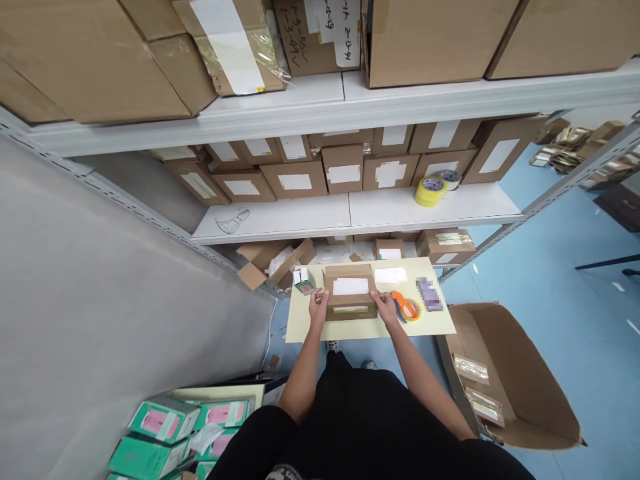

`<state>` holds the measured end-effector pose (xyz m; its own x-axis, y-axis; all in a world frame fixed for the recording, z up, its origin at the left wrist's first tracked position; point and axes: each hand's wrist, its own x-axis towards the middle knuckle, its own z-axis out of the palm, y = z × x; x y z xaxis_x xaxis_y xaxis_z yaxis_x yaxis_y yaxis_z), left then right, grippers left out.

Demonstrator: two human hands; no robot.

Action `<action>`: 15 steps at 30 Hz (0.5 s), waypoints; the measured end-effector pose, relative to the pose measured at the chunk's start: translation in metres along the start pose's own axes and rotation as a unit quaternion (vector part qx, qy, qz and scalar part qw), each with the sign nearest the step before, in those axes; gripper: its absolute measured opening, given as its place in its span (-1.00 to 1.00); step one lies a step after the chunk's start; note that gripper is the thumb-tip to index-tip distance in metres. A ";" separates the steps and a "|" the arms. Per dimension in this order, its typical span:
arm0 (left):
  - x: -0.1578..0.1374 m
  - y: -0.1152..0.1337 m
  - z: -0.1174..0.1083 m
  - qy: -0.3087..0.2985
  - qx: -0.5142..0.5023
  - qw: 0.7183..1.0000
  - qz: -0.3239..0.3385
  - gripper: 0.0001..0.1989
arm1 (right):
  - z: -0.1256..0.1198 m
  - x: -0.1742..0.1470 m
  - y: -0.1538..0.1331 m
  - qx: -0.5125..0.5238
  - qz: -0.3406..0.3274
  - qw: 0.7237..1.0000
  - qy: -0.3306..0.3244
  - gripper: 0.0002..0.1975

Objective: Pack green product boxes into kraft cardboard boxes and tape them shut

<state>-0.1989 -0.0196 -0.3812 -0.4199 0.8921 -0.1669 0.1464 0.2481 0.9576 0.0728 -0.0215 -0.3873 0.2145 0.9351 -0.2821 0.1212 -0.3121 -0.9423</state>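
Note:
A brown cardboard box [350, 303] with a white label on top rests on the pale yellow table [305, 330]. My left hand [319, 308] grips its left side, and my right hand [384, 307] grips its right side. Close to my left hand stands a small green and white box [303, 281]. Beside my right hand lies an orange tape dispenser [404, 305] with a roll of yellow tape. White paper labels [390, 275] lie behind the right hand. Farther right is a purple item [429, 294], blurred by pixels.
A metal shelf [300, 219] with labelled cartons stands ahead, holding tape rolls [430, 191] and glasses [233, 221]. An open carton [525, 373] with plastic packets sits at right on the floor. Green boxes [165, 421] are at lower left, near the grey wall [125, 280].

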 end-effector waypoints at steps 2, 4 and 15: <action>0.000 -0.013 0.005 -0.044 0.028 0.998 -0.023 -0.39 | -0.001 0.002 0.015 -0.030 -0.004 1.000 0.005 -0.42; -0.004 -0.029 0.012 -0.088 0.080 0.991 -0.058 -0.33 | 0.000 0.003 0.033 -0.094 0.020 0.995 -0.023 -0.34; 0.007 -0.055 0.025 -0.142 0.130 0.976 -0.101 -0.02 | 0.011 0.011 0.067 -0.182 -0.008 0.982 -0.050 -0.11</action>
<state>-0.1879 -0.0173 -0.4406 -0.2032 0.8751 -0.4393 0.3240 0.4834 0.8132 0.0721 -0.0302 -0.4551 0.1162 0.9465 -0.3009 0.4660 -0.3195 -0.8251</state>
